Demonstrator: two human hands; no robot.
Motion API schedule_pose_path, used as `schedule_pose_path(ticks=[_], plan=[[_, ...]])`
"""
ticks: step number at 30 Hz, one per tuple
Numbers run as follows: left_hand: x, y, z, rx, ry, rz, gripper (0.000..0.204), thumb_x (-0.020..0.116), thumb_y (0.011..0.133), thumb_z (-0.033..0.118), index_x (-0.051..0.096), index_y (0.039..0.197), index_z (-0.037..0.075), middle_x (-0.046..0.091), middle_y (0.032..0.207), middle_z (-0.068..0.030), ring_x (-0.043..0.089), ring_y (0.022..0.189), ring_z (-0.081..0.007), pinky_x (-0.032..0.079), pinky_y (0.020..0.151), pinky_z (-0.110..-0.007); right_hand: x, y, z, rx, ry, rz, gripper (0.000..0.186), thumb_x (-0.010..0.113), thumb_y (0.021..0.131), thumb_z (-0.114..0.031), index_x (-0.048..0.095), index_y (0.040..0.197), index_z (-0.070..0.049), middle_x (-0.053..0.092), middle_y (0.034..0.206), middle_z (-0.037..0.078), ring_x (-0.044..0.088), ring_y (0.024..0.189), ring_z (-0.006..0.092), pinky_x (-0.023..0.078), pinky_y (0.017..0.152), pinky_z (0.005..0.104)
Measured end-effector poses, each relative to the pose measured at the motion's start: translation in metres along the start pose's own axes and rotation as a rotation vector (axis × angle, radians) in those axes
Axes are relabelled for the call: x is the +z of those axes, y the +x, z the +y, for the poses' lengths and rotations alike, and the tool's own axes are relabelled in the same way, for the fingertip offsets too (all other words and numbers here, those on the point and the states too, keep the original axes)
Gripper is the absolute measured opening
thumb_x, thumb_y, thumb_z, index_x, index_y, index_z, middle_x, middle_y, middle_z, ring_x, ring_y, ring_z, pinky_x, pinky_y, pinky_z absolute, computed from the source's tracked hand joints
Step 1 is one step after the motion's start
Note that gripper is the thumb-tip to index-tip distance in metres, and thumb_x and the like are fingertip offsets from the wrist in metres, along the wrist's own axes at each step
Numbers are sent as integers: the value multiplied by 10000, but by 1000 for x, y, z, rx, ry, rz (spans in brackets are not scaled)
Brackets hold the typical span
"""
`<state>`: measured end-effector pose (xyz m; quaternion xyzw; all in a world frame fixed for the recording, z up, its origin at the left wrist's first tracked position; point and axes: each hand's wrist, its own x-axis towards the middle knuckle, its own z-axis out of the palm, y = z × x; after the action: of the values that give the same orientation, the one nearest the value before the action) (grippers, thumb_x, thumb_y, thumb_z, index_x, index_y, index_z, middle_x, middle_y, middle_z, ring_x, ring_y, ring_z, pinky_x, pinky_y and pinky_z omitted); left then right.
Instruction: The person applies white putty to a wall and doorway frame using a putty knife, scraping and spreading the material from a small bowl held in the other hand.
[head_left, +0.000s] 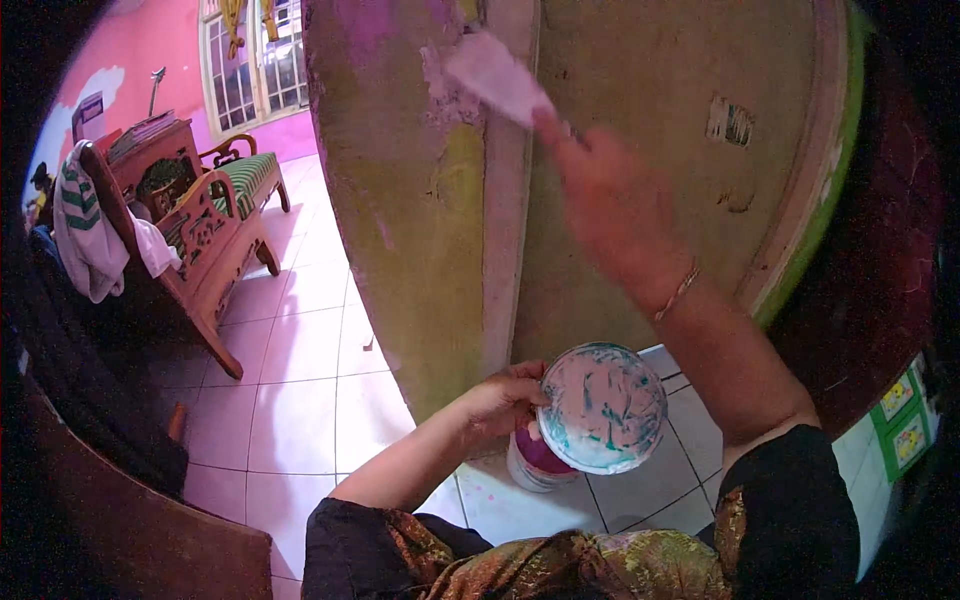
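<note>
My right hand (610, 195) is raised against a worn pink and olive wall (420, 220) and grips a flat scraper-like blade (497, 78), blurred, with pale pink paste on it. The blade's tip lies on a pink patch of the wall near a vertical corner strip (508, 230). A thin bracelet sits on that wrist. My left hand (503, 400) holds a round white lid (603, 405) by its left rim, face up and smeared with teal and pink paste. Below the lid stands a small white tub (535, 465) with magenta paint inside, on the floor.
A carved wooden bench (215, 235) with a green striped cushion stands at the left, clothes draped over its end. Behind it are a wooden cabinet (150, 150) and a barred window (255, 60). Pale tiles (300, 400) cover the floor. A dark wooden edge (120, 520) runs at lower left.
</note>
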<state>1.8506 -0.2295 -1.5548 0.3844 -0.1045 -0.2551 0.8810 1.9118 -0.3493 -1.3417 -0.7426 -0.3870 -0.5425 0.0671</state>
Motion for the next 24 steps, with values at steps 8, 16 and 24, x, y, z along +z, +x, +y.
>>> schedule_pose_path(ticks=[8,16,24], plan=[[-13,-18,0,-11,5,5,518,549,749,27,356,1223,-50,580,1019,-178,648,761,-274,585,605,-354,-52,-29,-19,1,148,-191,480,561,782,-69,518,1244,-190,507,746,113,550,623,304,449,546,411],[7,-8,-4,25,-76,89,495,542,744,18,377,1206,-47,581,1017,-184,644,767,-284,577,563,-365,-8,-3,-9,40,-15,-69,469,519,809,-82,488,1263,-196,524,776,117,568,635,319,461,529,428],[-5,9,-19,-27,-43,-1,472,537,752,-5,385,1199,-26,571,1034,-187,635,801,-287,571,580,-363,-37,-55,6,59,288,-199,458,542,798,-74,506,1249,-150,517,786,139,551,656,316,446,566,406]])
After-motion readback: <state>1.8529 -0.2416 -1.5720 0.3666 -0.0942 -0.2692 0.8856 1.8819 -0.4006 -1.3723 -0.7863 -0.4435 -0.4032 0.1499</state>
